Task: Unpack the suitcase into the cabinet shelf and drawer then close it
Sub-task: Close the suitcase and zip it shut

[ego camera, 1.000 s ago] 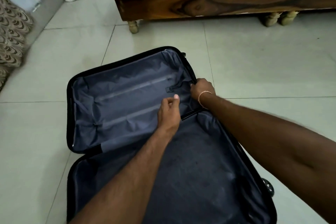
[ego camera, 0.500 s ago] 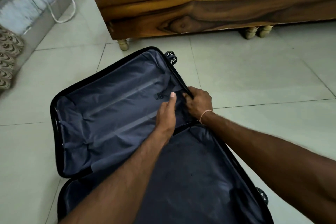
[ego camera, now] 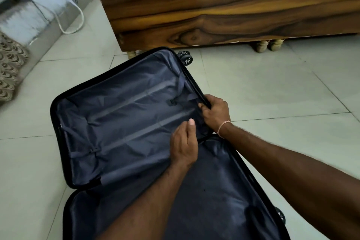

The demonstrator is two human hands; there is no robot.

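A black hard-shell suitcase (ego camera: 58, 115) lies open on the tiled floor, both halves lined in dark blue fabric, with nothing inside that I can see. Its far half is tilted up off the floor. My right hand (ego camera: 215, 112) grips that half's right rim, fingers curled round the black edge. My left hand (ego camera: 184, 145) hovers over the lining near the hinge, fingers loosely curled, thumb raised, holding nothing. A wooden cabinet (ego camera: 224, 6) stands just behind the suitcase on short turned legs.
A suitcase wheel (ego camera: 185, 57) sticks out at the lid's far corner, close to the cabinet's base. At the far left are a patterned cushion (ego camera: 9, 68), a white cable loop (ego camera: 73, 23) and a pale wall. Pale floor tiles (ego camera: 272, 91) stretch to the right.
The suitcase's far half has lifted higher, its wheel coming into sight. My right hand slid along the rim with it. The view has tilted up toward the cabinet.
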